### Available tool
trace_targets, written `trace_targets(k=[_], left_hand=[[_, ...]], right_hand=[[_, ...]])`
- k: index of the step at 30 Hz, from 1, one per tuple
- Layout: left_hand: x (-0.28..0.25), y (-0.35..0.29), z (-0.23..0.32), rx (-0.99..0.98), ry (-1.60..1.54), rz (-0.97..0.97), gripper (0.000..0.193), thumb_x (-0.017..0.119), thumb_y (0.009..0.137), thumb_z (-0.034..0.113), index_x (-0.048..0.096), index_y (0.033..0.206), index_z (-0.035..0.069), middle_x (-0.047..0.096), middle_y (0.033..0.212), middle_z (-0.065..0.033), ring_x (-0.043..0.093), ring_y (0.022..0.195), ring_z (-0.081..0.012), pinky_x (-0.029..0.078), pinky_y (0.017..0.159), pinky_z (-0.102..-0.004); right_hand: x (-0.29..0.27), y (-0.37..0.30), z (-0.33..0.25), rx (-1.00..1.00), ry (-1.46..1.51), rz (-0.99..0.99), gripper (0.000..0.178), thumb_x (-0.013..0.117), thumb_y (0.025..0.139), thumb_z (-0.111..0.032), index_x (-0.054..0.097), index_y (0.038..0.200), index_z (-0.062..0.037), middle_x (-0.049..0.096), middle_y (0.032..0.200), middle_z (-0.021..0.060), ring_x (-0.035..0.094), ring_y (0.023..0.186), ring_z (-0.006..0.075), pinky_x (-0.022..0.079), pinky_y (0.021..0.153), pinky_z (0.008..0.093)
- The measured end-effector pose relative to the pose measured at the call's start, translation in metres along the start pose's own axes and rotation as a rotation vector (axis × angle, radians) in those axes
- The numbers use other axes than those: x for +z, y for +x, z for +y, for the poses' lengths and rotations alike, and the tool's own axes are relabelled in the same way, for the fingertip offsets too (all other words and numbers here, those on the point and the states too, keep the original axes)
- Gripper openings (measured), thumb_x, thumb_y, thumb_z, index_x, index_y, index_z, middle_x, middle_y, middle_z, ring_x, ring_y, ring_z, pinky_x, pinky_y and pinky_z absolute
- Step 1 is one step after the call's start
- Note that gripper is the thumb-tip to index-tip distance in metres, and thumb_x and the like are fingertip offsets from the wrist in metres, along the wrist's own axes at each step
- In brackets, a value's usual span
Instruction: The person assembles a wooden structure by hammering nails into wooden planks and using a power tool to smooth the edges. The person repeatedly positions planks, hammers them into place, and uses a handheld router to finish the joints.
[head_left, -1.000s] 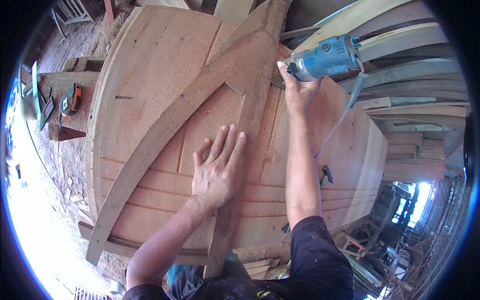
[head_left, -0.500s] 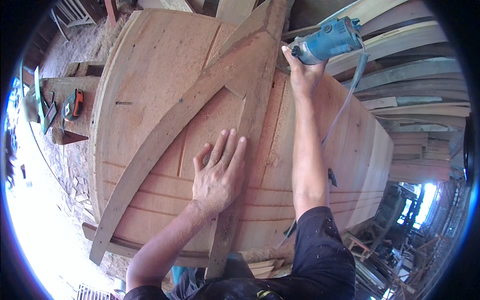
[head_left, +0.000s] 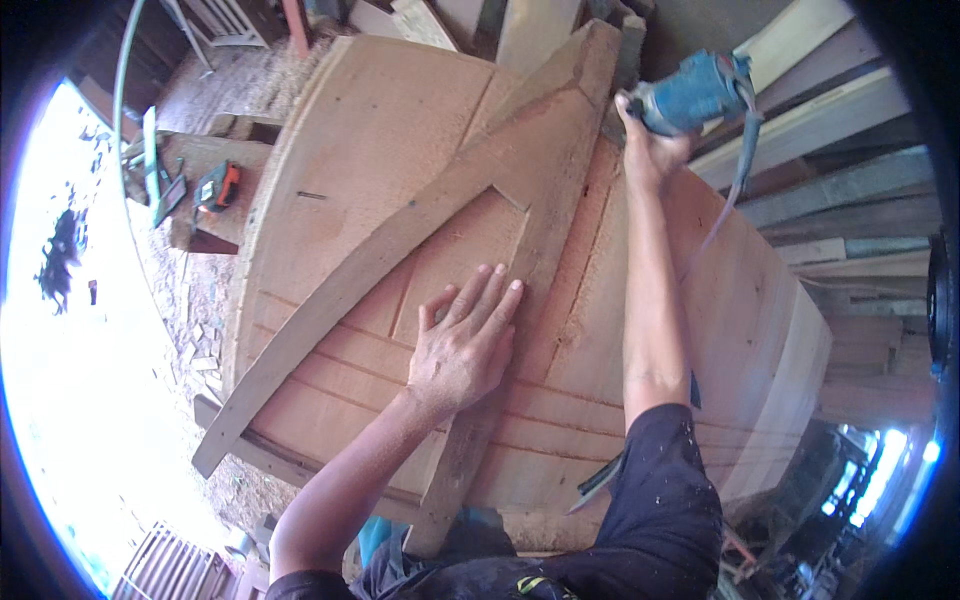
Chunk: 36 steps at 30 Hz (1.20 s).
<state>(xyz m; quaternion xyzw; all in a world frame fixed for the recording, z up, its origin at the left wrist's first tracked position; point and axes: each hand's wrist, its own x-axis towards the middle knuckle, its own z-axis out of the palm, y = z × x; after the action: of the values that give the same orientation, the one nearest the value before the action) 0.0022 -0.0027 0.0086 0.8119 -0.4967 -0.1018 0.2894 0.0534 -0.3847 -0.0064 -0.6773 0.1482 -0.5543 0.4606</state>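
A wide reddish wooden panel (head_left: 350, 140) with shallow grooves and sawdust lies in front of me. On it rests an angled wooden frame (head_left: 350, 265), its two long arms meeting at the far end. My left hand (head_left: 465, 340) lies flat with fingers stretched, pressing on the panel and the frame's right arm. Past the far right part of the panel, my right hand (head_left: 655, 155) grips a blue handheld power tool, a trim router by its look (head_left: 695, 92). The router is tilted sideways, and its cord hangs from the rear end. Its cutting end is hidden by my hand.
An orange and black tape measure (head_left: 217, 187) sits on a wooden beam (head_left: 215, 150) at the left. Curved boards (head_left: 850, 190) are stacked along the right. A slatted rack (head_left: 170, 565) stands at the lower left. Wood scraps (head_left: 205, 350) litter the ground.
The whole view has shifted and turned slightly, so the panel sits farther right. My right hand still holds the router beyond the panel, and my left hand stays flat in place.
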Motion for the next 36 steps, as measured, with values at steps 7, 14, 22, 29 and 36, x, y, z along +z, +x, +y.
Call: trace_targets(k=[7, 14, 22, 29, 36], left_hand=[[0.005, -0.004, 0.002, 0.011, 0.025, 0.037, 0.059, 0.063, 0.104, 0.021, 0.053, 0.161, 0.013, 0.052, 0.167, -0.0143, 0.047, 0.157, -0.0304, 0.035, 0.122, -0.0545], [0.011, -0.007, -0.006, 0.035, 0.058, 0.104, 0.068, 0.066, 0.105, 0.044, 0.050, 0.165, 0.016, 0.048, 0.170, -0.0135, 0.043, 0.159, -0.0316, 0.029, 0.125, -0.0524], [0.030, 0.020, 0.024, 0.318, 0.158, -0.065, 0.064, 0.076, 0.099, 0.046, 0.060, 0.157, 0.023, 0.059, 0.161, -0.0087, 0.044, 0.158, -0.0283, 0.024, 0.127, -0.0619], [0.041, 0.104, 0.042, -0.137, -0.399, 0.259, 0.029, 0.074, 0.097, 0.020, 0.073, 0.126, 0.013, 0.076, 0.126, -0.0109, 0.068, 0.125, -0.0348, 0.052, 0.107, -0.0511], [-0.052, -0.032, 0.269, 0.389, -1.240, -0.914, 0.048, 0.073, 0.107, 0.014, 0.060, 0.152, 0.003, 0.063, 0.153, -0.0109, 0.066, 0.128, -0.0173, 0.054, 0.111, -0.0361]], right_hand=[[-0.048, -0.051, -0.116, 0.114, -0.100, 0.059, 0.070, 0.093, 0.080, 0.005, 0.052, 0.137, -0.0008, 0.068, 0.124, 0.0129, 0.073, 0.105, 0.0219, 0.064, 0.096, 0.0398], [-0.129, -0.178, -0.255, 0.381, -0.172, 0.053, 0.056, 0.095, 0.080, 0.002, 0.066, 0.127, -0.0011, 0.073, 0.119, 0.0077, 0.072, 0.106, 0.0181, 0.061, 0.096, 0.0365], [-0.195, -0.307, -0.399, 0.752, -0.167, 0.232, 0.056, 0.097, 0.079, -0.002, 0.067, 0.127, -0.0025, 0.074, 0.114, 0.0036, 0.072, 0.104, 0.0157, 0.060, 0.094, 0.0347], [-0.199, -0.333, -0.479, 0.598, -0.309, 0.209, 0.046, 0.096, 0.080, -0.010, 0.070, 0.117, -0.0038, 0.078, 0.107, 0.0039, 0.076, 0.097, 0.0170, 0.063, 0.091, 0.0367], [-0.220, -0.385, -0.495, 0.666, -0.335, 0.226, 0.084, 0.099, 0.075, -0.012, 0.052, 0.144, -0.0009, 0.076, 0.117, 0.0081, 0.074, 0.106, 0.0178, 0.062, 0.094, 0.0384]])
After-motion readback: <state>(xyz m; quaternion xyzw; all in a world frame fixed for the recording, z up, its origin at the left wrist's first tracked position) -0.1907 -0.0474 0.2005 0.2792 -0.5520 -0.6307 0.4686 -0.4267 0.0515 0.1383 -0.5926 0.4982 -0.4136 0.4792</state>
